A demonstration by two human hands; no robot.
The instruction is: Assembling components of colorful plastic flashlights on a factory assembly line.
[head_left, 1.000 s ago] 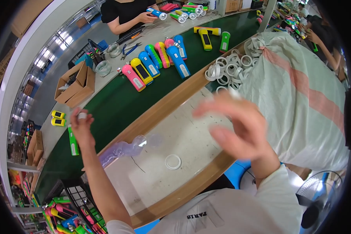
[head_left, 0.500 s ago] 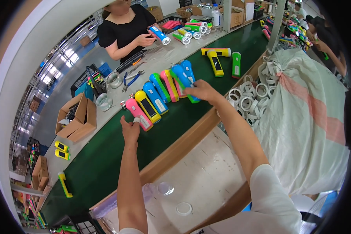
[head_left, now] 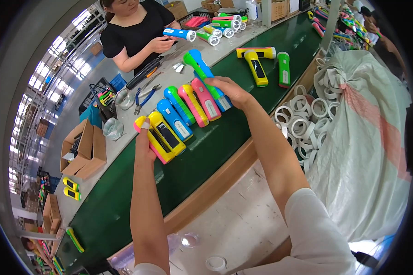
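Several flashlights in bright colours lie side by side in a slanting row on the green belt (head_left: 202, 158). At the row's left end my left hand (head_left: 144, 147) is closed round a yellow-and-pink flashlight (head_left: 159, 150), its thumb near the top. Beside it lie a yellow flashlight (head_left: 168, 134) with a dark panel, a blue one (head_left: 175, 121), a green-and-blue one (head_left: 179, 105), a yellow-and-pink one and a pink one (head_left: 206, 99). My right hand (head_left: 231, 91) grips a green flashlight (head_left: 195, 67), tilted up at the right end against a blue flashlight (head_left: 200, 62).
Two yellow flashlights (head_left: 256, 68) and a green one (head_left: 283, 69) lie farther right on the belt. White rings (head_left: 300, 126) and a large white sack (head_left: 353, 146) stand at the right. Across the belt, a person holds a blue flashlight (head_left: 179, 34); pliers (head_left: 146, 97) lie nearby.
My left hand has closed on the leftmost flashlight, which is turned so its yellow side shows. My right hand has tilted the green flashlight up. The person opposite has levelled the blue flashlight.
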